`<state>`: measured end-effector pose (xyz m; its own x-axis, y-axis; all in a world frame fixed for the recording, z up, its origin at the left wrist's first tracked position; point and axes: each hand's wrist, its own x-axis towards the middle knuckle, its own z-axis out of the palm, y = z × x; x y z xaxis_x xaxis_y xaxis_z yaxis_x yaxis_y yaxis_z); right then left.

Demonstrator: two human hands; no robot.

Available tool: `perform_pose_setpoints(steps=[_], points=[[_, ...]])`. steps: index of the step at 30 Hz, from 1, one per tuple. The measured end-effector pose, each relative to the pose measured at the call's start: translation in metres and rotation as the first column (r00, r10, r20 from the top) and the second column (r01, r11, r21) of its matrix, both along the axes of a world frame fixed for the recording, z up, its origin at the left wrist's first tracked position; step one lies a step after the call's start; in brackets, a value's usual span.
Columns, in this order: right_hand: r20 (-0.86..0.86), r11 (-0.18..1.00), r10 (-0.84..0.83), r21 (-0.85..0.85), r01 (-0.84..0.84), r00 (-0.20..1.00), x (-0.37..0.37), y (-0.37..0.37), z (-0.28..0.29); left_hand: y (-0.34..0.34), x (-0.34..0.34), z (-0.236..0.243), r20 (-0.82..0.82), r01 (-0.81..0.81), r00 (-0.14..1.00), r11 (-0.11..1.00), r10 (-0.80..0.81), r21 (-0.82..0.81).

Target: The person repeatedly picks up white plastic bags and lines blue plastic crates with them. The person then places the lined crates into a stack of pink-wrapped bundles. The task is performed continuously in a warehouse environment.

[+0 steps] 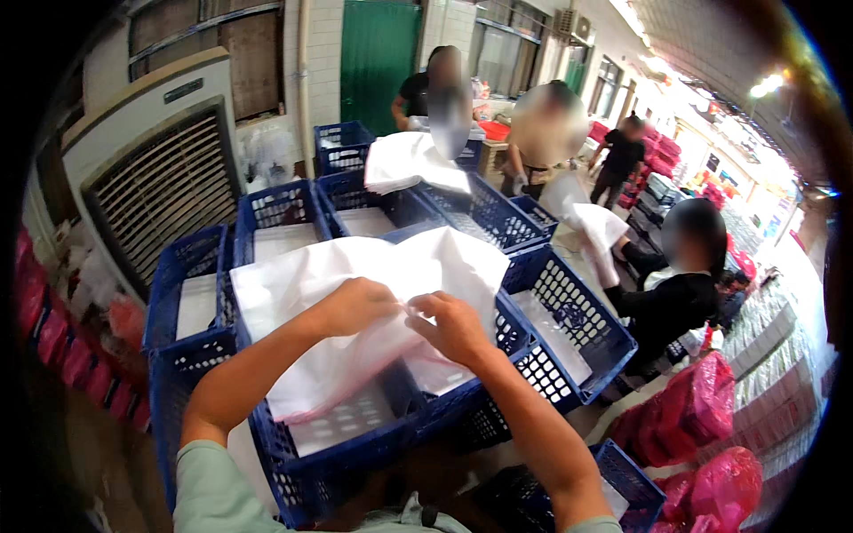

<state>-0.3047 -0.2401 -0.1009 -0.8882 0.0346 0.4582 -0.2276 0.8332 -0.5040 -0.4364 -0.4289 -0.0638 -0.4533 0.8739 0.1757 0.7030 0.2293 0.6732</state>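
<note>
Nearest, bare forearms [258,369] rise from pale green sleeves [213,489], reaching up and inward. The left hand [355,308] is nearly closed, fingertips and thumb pinching the white sheet [298,293]. The right hand [453,329] has bent fingers, its thumb and forefinger pinching the sheet too, with only a narrow gap between the two hands' tips. The sheet lies over the nearer blue crates [355,455], beneath and beyond the hands; its long axis slants from lower left to upper right, and its pink-edged side faces the wearer. Flat white pieces [555,342] lie in crates around it. To the right sit pink wrapped bundles [689,404]. Farther off, a white stack [413,163] drapes over the back crates, a dark-clothed person [666,306] handles another white sheet, and beyond stands a green door [380,71]
</note>
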Motion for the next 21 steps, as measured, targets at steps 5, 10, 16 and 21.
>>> perform_pose_setpoints(steps=[5,10,16,21], points=[[-0.126,0.982,-0.105,0.144,0.123,0.986,-0.024,-0.011,0.026,-0.009,0.005,0.026,-0.158,-0.227,0.956,0.963,0.249,0.143],[0.111,0.945,0.106,-0.321,-0.066,0.988,-0.019,-0.008,0.066,-0.011,0.002,0.021,-0.619,0.027,0.721,0.879,0.312,0.475],[0.206,0.507,0.432,-0.860,-0.048,0.878,-0.026,-0.011,0.094,-0.027,0.006,0.032,-0.711,0.170,0.600,0.810,0.367,0.561],[0.212,0.603,0.186,-0.796,0.059,0.959,-0.041,-0.002,0.125,-0.045,-0.002,0.041,-0.761,0.273,0.473,0.748,0.443,0.605]])
